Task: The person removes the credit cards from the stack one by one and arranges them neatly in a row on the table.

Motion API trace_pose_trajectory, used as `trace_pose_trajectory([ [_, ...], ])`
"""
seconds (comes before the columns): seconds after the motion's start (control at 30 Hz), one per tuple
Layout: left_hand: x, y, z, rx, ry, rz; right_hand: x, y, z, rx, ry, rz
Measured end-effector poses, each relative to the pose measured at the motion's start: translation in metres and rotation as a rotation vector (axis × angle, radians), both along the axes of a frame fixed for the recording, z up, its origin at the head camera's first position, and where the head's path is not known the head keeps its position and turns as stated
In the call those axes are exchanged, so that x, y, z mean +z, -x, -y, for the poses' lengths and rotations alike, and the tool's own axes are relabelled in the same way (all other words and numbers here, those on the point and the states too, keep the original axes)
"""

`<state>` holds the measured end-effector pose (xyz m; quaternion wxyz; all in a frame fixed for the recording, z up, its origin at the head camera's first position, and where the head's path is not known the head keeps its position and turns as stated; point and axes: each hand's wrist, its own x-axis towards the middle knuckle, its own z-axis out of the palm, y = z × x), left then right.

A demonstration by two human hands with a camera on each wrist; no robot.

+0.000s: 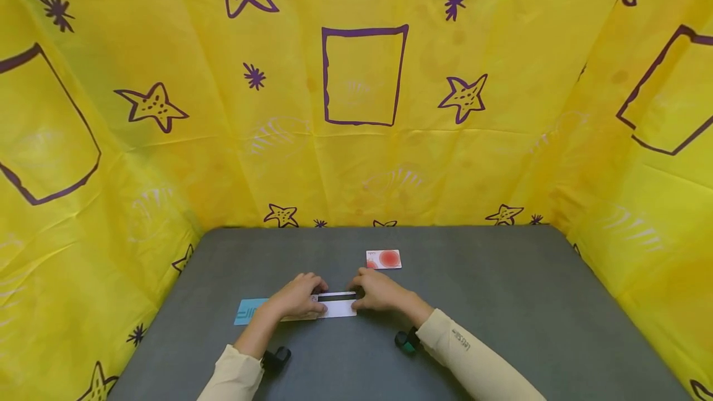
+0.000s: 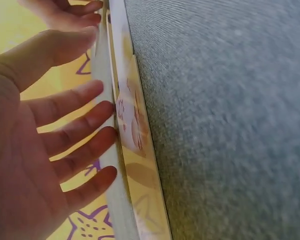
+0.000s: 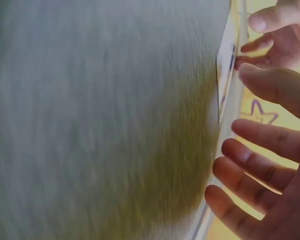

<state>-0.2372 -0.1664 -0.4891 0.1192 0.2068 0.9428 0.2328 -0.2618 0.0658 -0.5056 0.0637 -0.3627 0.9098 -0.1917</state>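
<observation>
A white card with a black stripe lies flat on the dark grey table between the two hands. My left hand is at its left end, the thumb over the card near that end. From the other side, my right hand has its thumb and fingertips at the right end. Both wrist views show spread, lightly bent fingers; whether they press the card is hard to tell. Beneath the left hand, a pale card with a reddish picture is mostly hidden. A teal card adjoins it on the left.
Behind the right hand lies a white card with red circles. The grey table extends on both sides. Yellow cloth with purple drawings encloses its back and sides. A dark wrist device sits by each sleeve.
</observation>
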Motion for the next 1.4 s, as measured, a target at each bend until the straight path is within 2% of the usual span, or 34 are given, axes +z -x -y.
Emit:
trace_pose_trajectory([
  [0.1,-0.003,0.007,-0.002,0.025,-0.044,-0.013,0.005,0.006,-0.006,-0.002,0.035,-0.018],
  [0.37,-0.006,0.024,-0.011,0.123,-0.153,-0.01,0.012,0.023,-0.022,-0.057,0.091,0.016],
  [0.6,-0.005,0.036,-0.022,0.134,-0.193,-0.065,0.016,0.033,-0.033,-0.103,0.111,0.006],
  [0.83,-0.009,0.048,-0.034,0.146,-0.239,-0.086,0.013,0.042,-0.044,-0.138,0.128,-0.054],
  [1.13,-0.014,0.061,-0.053,0.143,-0.273,-0.066,0.015,0.049,-0.056,-0.234,0.122,-0.027],
  [1.4,-0.021,0.063,-0.072,0.116,-0.283,-0.05,0.011,0.052,-0.064,-0.264,0.113,-0.033],
])
